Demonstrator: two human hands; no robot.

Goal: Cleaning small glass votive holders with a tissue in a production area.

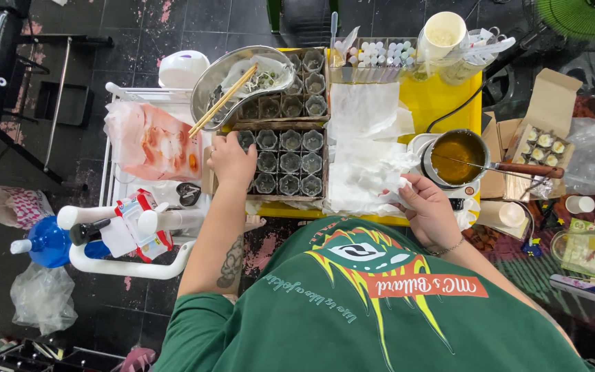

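Dark tiled floor below, yellow table (pixel 442 103) crowded. Left hand (pixel 232 162) curled, fingertips at corner cell of cardboard tray of small glass cups (pixel 285 162); held item not discernible. Right hand (pixel 427 207) pinching edge of white paper (pixel 366 165), just beside pot of amber liquid (pixel 457 157). Chopsticks (pixel 223 100) resting across metal bowl (pixel 239 76) behind tray.

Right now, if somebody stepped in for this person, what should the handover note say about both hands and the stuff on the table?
Left hand: resting on the near box of small glass cups, at its left edge; grip unclear.
Right hand: pinching the white tissue paper beside the boxes.
Small pot of amber liquid sits right of the tissue, untouched.
A second box of cups lies behind the first.
Metal dish with chopsticks stands at the far left.
The cups look empty.
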